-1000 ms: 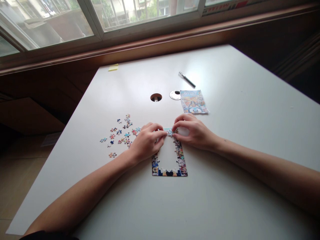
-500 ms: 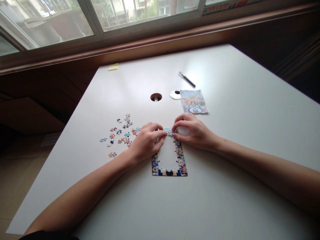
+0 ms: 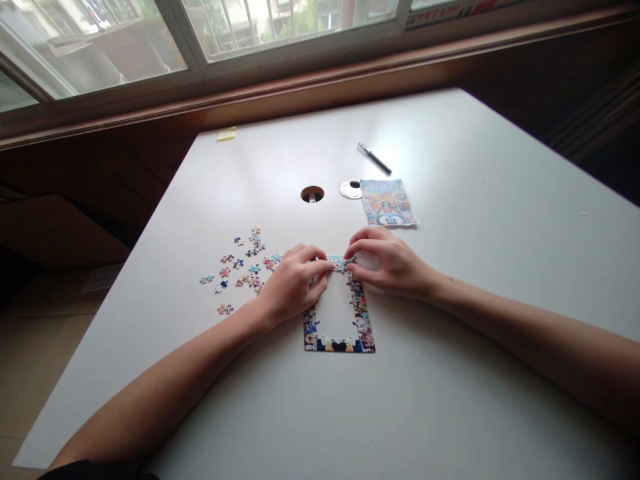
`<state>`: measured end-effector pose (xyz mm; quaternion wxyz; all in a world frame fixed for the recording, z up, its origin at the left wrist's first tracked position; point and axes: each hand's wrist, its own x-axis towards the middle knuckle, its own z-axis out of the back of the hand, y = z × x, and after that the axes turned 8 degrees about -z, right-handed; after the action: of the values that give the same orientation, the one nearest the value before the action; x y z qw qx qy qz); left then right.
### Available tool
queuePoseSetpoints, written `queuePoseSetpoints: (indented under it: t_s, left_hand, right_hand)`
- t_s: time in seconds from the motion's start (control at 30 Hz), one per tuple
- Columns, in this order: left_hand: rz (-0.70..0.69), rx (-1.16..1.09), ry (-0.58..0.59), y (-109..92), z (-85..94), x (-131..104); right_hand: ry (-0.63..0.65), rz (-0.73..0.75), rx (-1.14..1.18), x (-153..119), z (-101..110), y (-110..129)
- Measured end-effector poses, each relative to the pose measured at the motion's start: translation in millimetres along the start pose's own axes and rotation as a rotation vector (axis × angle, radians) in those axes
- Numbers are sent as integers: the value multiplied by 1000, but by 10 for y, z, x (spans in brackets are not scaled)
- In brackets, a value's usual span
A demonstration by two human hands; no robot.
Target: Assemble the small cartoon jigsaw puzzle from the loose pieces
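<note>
Puzzle border [image 3: 364,313], one, on white table [image 3: 425,400]. My left hand [image 3: 296,279] at its 11 o'clock, my right hand [image 3: 384,263] at 1; fingertips bent to far edge, whether clamped on piece cannot tell. Loose pieces [image 3: 239,264], 10 o'clock from border. Picture sheet [image 3: 389,202], 1 o'clock; pen [image 3: 376,161] beyond.

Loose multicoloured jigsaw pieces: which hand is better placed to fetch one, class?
Probably the left hand: it is beside the loose pieces, whereas the right hand is mostly across the rectangular, multicoloured jigsaw border from them.
</note>
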<state>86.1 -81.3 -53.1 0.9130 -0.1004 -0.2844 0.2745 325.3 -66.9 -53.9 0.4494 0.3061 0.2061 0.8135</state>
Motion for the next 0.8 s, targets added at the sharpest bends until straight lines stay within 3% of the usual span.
queuePoseSetpoints:
  t_s: [0.3,0.57,0.8]
  left_hand:
    - [-29,38,-4,-14,32,5]
    - [-125,141,132,-69,37,-5]
    - [-129,143,143,-66,54,3]
  right_hand:
    - [-24,-16,-7,5,-8,-51]
    - [3,-8,4,7,1,-40]
    - [11,-7,12,10,2,-39]
